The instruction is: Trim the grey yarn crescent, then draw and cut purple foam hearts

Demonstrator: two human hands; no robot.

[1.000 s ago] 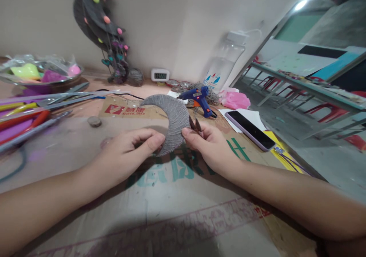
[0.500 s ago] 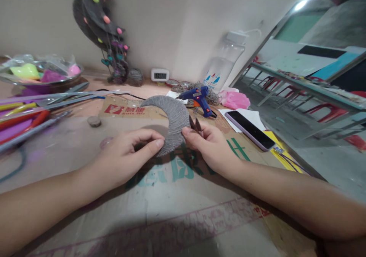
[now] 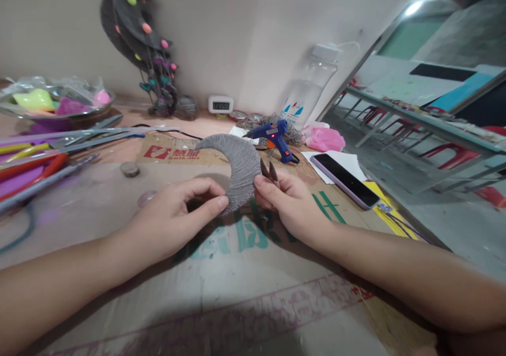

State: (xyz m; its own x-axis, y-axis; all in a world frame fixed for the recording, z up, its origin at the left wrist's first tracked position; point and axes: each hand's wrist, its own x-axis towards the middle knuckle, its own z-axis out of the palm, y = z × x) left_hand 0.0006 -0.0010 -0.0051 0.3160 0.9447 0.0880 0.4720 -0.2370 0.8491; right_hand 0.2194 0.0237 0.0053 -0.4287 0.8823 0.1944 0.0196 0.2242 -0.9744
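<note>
A crescent moon wrapped in grey yarn (image 3: pixel 242 169) is held up above the cardboard in front of me. My left hand (image 3: pixel 185 211) pinches its lower tip between thumb and fingers. On the crescent's outer edge, the thumb and fingers of my right hand (image 3: pixel 290 198) are closed as well. Two dark pointed blades of small scissors (image 3: pixel 270 172) stick up from that same hand; their handles are hidden in the palm. Just behind the crescent lies a blue glue gun (image 3: pixel 272 133) with a red light on.
Printed cardboard (image 3: pixel 237 292) covers the table. Scissors and pens (image 3: pixel 51 161) are heaped at left, near a metal bowl (image 3: pixel 59 114). A phone (image 3: pixel 344 181) lies at right. Along the wall stand a decorated moon hanging (image 3: pixel 130 34), a yarn ball (image 3: pixel 187 107), a clock (image 3: pixel 220 104) and a bottle (image 3: pixel 304 89).
The crescent has tilted and shifted very slightly, and the right thumb sits a touch higher on its edge. Both hands keep their hold.
</note>
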